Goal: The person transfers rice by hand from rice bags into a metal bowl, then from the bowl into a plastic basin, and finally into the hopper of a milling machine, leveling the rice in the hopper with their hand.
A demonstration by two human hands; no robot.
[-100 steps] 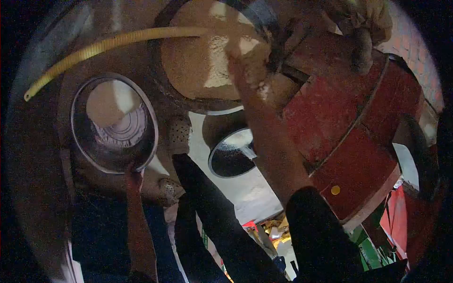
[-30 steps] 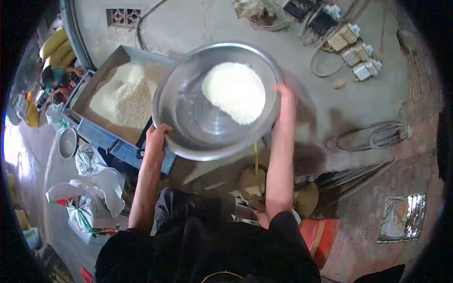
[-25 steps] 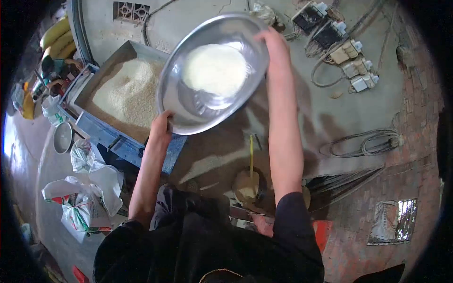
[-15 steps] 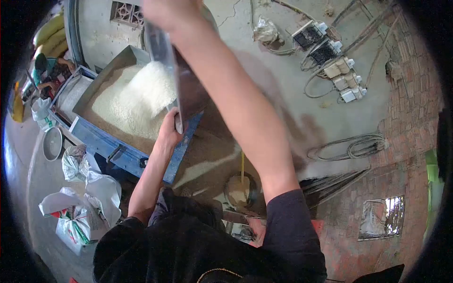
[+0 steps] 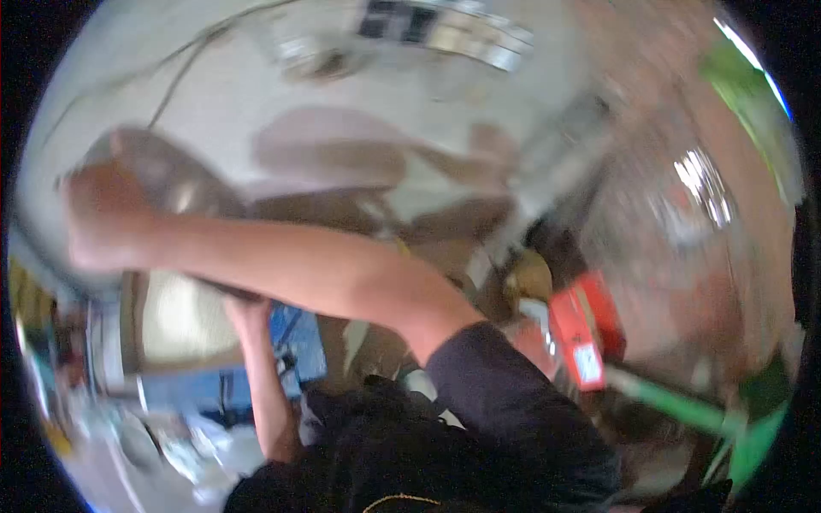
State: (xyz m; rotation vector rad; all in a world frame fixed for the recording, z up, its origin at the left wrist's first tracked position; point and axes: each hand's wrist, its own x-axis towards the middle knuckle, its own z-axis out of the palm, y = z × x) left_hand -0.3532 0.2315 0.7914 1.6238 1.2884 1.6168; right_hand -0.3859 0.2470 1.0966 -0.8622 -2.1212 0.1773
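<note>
The view is heavily blurred by motion. My right hand [image 5: 98, 224] reaches far across to the left and grips the upper rim of the metal bowl [image 5: 175, 184], which is tipped on edge. My left hand [image 5: 244, 308] holds the bowl's lower rim from underneath. Below the bowl lies the metal tray of pale rice [image 5: 175, 318] in its blue frame [image 5: 295, 329]. I cannot tell whether any rice is left in the bowl.
Switch boxes and cables [image 5: 445, 30] hang on the grey wall at the top. A red machine part [image 5: 581, 329] and a green bar [image 5: 676, 410] sit at the right. White bags [image 5: 171, 440] lie at the lower left.
The bowl went from level with rice in it to tipped steeply over the tray. My right arm swung across to the left, and the view turned and blurred.
</note>
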